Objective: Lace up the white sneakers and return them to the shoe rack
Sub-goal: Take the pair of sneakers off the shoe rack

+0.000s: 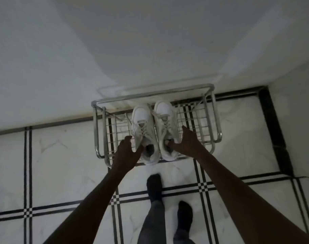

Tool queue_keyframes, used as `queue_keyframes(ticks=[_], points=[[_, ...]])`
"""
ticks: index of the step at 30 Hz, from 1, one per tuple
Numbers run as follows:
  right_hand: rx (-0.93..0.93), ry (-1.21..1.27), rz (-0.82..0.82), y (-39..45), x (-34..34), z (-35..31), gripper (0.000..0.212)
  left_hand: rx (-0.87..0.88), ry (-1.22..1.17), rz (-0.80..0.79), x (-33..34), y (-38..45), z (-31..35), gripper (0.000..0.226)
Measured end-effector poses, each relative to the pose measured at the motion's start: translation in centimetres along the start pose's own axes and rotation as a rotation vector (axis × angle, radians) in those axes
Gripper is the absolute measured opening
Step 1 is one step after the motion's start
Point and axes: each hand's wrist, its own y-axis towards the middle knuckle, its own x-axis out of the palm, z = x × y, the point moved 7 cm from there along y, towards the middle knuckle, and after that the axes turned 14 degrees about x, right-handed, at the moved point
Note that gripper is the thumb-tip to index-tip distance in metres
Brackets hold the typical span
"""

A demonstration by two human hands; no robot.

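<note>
Two white sneakers stand side by side on the top shelf of a chrome wire shoe rack (218, 120), toes toward the wall, laces threaded. My left hand (126, 149) is spread beside the left sneaker (144, 127); its thumb touches the collar near the heel and its fingers are just off the shoe's outer side. My right hand (184, 141) straddles the outer wall of the right sneaker (165, 120), with the thumb hooked into the shoe's opening and the index finger stretched along the outside.
The rack stands against a white wall on a white tiled floor (65, 155) with black line borders. My feet in dark socks (154, 184) stand just in front of the rack. A wall corner lies to the right.
</note>
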Motion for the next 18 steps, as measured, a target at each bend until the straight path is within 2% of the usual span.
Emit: queue_keyframes(ticks=[1, 4, 7, 9, 13, 18], points=[[0.001, -0.017, -0.035, 1.0, 0.8, 0.4, 0.103, -0.015, -0.049, -0.001, 0.9, 0.5, -1.0, 0.079], [0.027, 0.004, -0.12, 1.4, 1.6, 0.6, 0.063, -0.045, -0.159, 0.002, 2.5, 1.1, -2.1, 0.067], [0.042, 0.089, -0.062, 2.1, 1.6, 1.2, 0.064, -0.111, -0.277, 0.063, 3.4, 1.5, -3.3, 0.065], [0.028, 0.074, -0.048, 2.6, 1.8, 1.2, 0.057, -0.133, -0.312, 0.049, 3.6, 1.6, -3.5, 0.064], [-0.008, 0.068, -0.055, 2.1, 1.8, 0.9, 0.043, -0.092, -0.292, 0.025, 3.2, 1.3, -3.1, 0.056], [-0.057, 0.249, -0.023, -1.7, 2.0, 2.3, 0.04, -0.01, -0.301, 0.145, 2.7, -2.5, -2.2, 0.043]])
